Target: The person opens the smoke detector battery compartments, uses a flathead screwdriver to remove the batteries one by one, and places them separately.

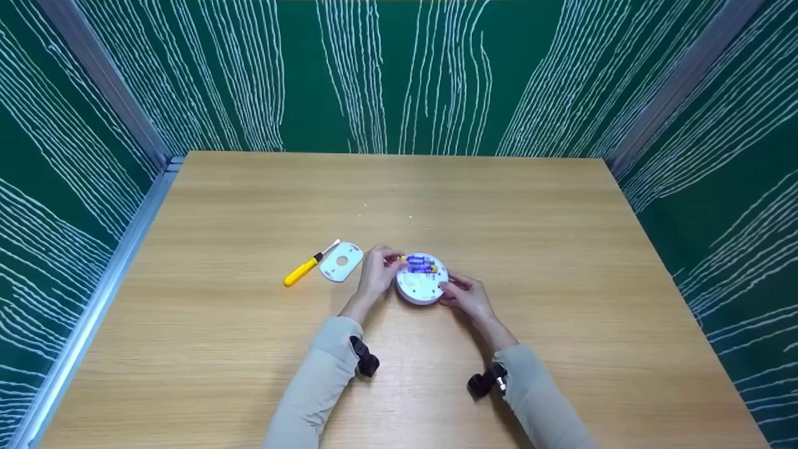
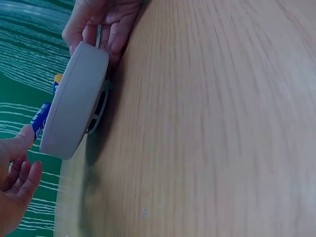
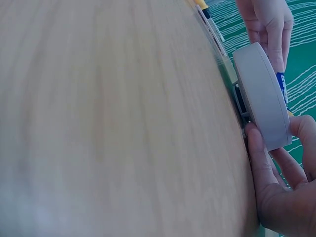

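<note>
Well, batteries (image 1: 421, 269) on round housing (image 1: 419, 293)

I am in a booth-like workspace. White-streaked green panels (image 1: 520, 37) and metal posts (image 1: 103, 78) border my wood-grained counter (image 1: 530, 249).

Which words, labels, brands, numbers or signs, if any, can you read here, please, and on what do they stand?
None can be read.
Batteries: pale lettering on blue, too blurred to read.
Round white device: small dark marks, too small to read.
White plate: small marks, too small to read.
</note>
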{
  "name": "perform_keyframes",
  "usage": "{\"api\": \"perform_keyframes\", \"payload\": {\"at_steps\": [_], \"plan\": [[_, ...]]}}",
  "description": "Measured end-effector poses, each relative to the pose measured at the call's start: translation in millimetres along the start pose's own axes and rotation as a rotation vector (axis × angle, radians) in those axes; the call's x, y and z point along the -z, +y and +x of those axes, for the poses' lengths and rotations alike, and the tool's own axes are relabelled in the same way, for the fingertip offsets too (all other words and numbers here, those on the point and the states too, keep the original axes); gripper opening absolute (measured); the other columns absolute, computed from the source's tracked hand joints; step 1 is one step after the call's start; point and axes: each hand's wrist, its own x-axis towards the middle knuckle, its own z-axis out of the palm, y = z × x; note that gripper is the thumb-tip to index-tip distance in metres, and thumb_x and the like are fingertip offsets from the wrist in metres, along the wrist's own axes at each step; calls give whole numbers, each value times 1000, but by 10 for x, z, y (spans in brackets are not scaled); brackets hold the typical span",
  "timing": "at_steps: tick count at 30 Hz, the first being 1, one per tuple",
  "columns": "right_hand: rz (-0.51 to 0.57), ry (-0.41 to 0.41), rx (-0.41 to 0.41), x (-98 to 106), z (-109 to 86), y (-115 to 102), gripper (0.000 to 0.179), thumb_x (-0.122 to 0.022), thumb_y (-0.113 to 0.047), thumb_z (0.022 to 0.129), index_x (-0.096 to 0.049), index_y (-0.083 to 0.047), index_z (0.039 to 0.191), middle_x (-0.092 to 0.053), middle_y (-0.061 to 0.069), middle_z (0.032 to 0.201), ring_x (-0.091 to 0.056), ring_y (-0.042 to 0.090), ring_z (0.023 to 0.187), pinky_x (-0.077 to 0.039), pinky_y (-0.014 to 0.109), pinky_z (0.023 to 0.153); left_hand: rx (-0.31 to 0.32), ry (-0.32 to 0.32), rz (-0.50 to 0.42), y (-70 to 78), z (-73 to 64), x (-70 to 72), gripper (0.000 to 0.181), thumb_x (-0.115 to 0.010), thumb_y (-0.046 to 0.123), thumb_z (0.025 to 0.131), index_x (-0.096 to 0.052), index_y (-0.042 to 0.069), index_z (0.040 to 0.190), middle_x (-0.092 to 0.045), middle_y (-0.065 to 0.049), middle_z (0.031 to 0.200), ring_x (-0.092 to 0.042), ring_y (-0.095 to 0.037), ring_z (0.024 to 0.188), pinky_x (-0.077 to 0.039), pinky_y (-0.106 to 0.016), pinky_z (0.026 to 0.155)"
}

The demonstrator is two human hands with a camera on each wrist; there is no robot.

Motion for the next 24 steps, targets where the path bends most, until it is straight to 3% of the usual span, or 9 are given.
{"api": "perform_keyframes", "payload": {"at_steps": [7, 15, 24], "plan": [[2, -4, 2, 3, -8, 3, 44, -59, -1, 81, -47, 7, 122, -63, 12, 84, -61, 13, 61, -53, 27, 61, -13, 77, -49, -29, -34, 112, 16, -71, 2, 70, -68, -6, 84, -58, -9, 71, -54, -18, 66, -47, -20, 58], [-3, -4, -11, -3, 1, -1, 44, -60, -1, 81, -48, 5, 122, -62, 17, 93, -61, 14, 64, -53, 28, 63, 83, 113, -57, -128, -91, 261, 18, -71, 4, 71, -67, -5, 86, -59, -10, 76, -55, -19, 69, -48, -21, 60], [6, 4, -4, -4, 2, -4, 44, -60, 0, 80, -47, 7, 122, -61, 19, 97, -62, 15, 63, -53, 27, 62, 44, 184, 4, -237, -151, 365, 14, -71, 1, 71, -68, -6, 82, -58, -11, 71, -55, -21, 65, -46, -22, 57]]}}
